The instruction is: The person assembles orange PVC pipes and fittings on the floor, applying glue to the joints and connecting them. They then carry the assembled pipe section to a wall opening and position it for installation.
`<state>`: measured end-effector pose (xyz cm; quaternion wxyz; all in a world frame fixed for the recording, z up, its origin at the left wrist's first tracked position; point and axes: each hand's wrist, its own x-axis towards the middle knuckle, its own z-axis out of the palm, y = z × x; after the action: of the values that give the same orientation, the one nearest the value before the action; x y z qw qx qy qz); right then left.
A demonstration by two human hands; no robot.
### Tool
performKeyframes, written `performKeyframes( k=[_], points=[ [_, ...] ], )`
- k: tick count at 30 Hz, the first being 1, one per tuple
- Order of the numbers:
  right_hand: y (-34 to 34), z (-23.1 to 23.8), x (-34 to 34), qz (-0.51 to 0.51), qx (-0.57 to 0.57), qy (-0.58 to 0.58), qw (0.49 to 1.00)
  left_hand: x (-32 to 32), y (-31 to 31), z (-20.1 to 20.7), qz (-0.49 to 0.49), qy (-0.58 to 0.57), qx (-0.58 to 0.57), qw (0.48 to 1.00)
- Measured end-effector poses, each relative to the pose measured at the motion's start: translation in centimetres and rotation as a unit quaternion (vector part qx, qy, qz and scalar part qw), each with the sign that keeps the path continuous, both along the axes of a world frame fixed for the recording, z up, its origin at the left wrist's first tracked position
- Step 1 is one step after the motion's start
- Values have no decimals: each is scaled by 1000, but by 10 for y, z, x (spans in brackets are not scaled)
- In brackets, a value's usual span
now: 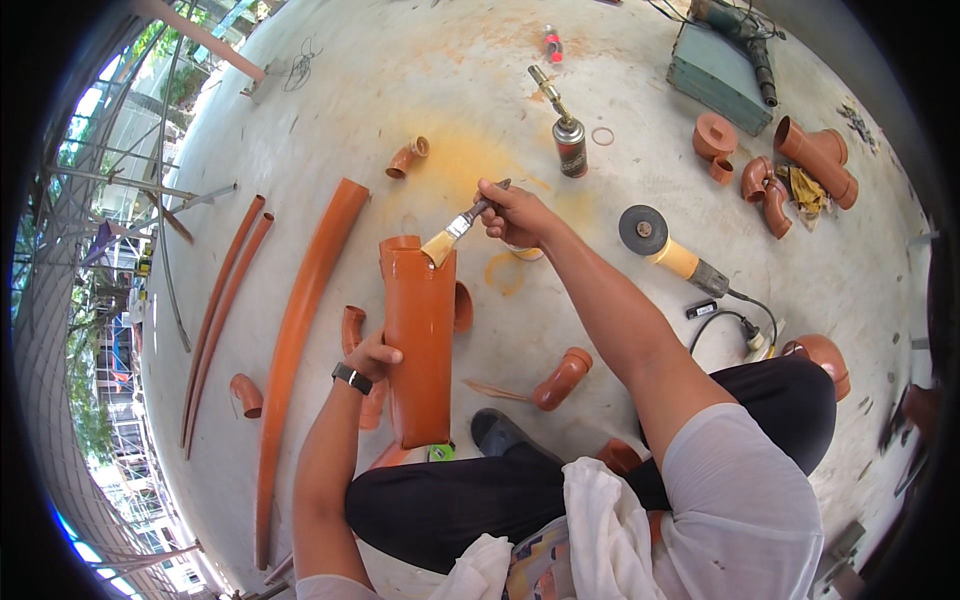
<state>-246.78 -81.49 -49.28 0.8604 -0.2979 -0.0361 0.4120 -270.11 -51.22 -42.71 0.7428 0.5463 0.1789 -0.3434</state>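
My left hand is closed around the left side of a short, wide orange plastic pipe, with the thumb lying on its face. The pipe stands tilted up in front of my knees, its upper part shiny as if wet. In my right hand is a paintbrush, gripped by its dark handle. The pale bristles touch the pipe near its upper end. Below my right hand the rim of a small can shows, mostly hidden.
Long orange pipes lie at left. Several fittings, including an elbow, are scattered about. A gas torch stands ahead; an angle grinder with its cord lies at right. Far right are a green metal box and more fittings.
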Motion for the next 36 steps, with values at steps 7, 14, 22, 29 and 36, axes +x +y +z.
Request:
performKeyframes(
  k=[7, 14, 22, 29, 36],
  points=[
    [-13, -31, 5, -38, 38, 36, 998, -4, 3, 0, -8, -13, -27, 1000],
    [-10, 3, 15, -26, 45, 14, 999, 2, -11, 7, -19, -39, 88, 995],
    [42, 35, -7, 49, -105, -25, 993, 11, -26, 8, -136, -133, 297, 936],
    [29, 17, -3, 8, -124, 3, 992, 7, -16, 2, -146, -165, 345, 912],
    [-20, 0, 29, -101, -218, -14, 971, 4, -6, 3, -134, -150, 385, 901]
  ],
)
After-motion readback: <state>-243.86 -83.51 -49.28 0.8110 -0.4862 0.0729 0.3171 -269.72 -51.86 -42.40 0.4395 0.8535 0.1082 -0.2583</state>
